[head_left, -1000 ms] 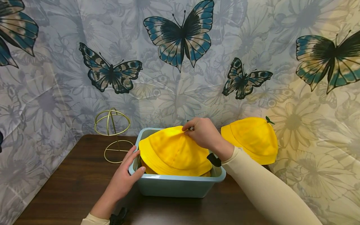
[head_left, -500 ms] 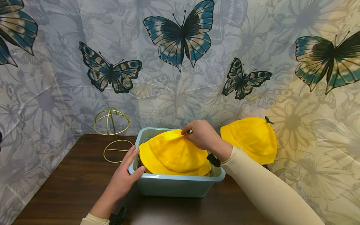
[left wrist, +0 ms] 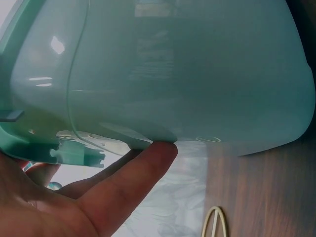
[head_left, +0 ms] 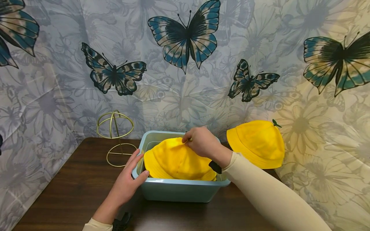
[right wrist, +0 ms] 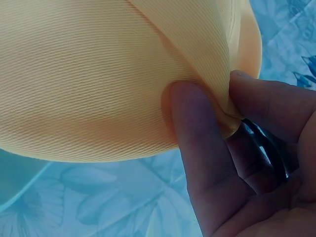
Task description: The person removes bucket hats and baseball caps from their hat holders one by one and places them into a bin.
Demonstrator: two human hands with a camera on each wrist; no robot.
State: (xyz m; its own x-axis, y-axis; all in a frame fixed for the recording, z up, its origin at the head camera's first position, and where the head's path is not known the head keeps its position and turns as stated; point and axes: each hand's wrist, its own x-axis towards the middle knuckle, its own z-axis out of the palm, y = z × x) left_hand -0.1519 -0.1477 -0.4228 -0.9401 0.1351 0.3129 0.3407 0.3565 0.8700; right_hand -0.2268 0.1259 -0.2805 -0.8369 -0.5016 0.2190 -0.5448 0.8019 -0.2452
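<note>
My right hand [head_left: 202, 141] pinches the crown top of a yellow bucket hat [head_left: 173, 160] between thumb and fingers. In the right wrist view the ribbed hat fabric [right wrist: 98, 79] folds at the pinch. The hat sits low inside a pale blue-green plastic bin [head_left: 179, 192], its brim tilted toward the front left. My left hand [head_left: 127, 179] rests against the bin's near left corner, fingers along the side and thumb at the front rim. The left wrist view shows a straight finger [left wrist: 138, 182] touching the bin's outer wall [left wrist: 197, 74].
A gold wire hat stand [head_left: 115, 138] stands on the dark wooden table [head_left: 78, 179], left of the bin. Another yellow bucket hat [head_left: 257, 142], with a green sprout on top, is at the right. A butterfly-print cloth [head_left: 185, 102] hangs behind.
My right hand has moved down and slightly left with the yellow hat, which sits deeper in the bin. My left hand has stayed at the bin's corner.
</note>
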